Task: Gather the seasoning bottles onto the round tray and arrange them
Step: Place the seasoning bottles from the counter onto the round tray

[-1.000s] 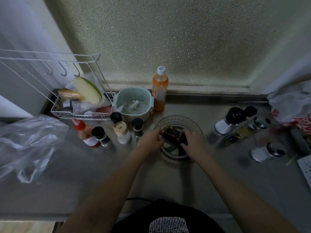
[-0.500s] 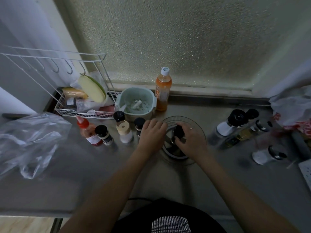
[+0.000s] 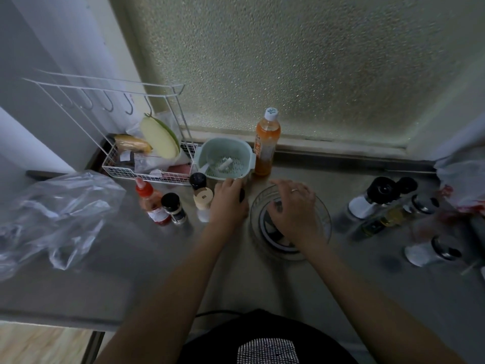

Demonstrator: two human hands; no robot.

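A clear round tray [image 3: 256, 227] lies on the steel counter in front of me. My right hand [image 3: 295, 212] is over it, fingers around a small dark bottle [image 3: 278, 206] standing on the tray and mostly hidden. My left hand [image 3: 227, 202] is just left of the tray, wrapped on a black-capped bottle [image 3: 242, 195]. Further left stand a beige-capped bottle [image 3: 203, 202], a black-capped bottle [image 3: 197, 180], a black-lidded jar [image 3: 173, 208] and a red sauce bottle [image 3: 151, 204]. On the right are black-topped grinders [image 3: 374, 197], an oil bottle [image 3: 380, 222] and metal-lidded shakers [image 3: 433, 252].
A pale green strainer basket [image 3: 225, 158] and an orange drink bottle [image 3: 266, 143] stand behind the tray by the frosted window. A white wire rack [image 3: 147, 166] sits at back left. A crumpled clear plastic bag [image 3: 52, 214] is at the left, and another bag [image 3: 462, 179] at the far right.
My left hand left the tray and moved left onto the black-capped bottle beside it. My right hand stays on the tray over the dark bottle, which now stands upright.
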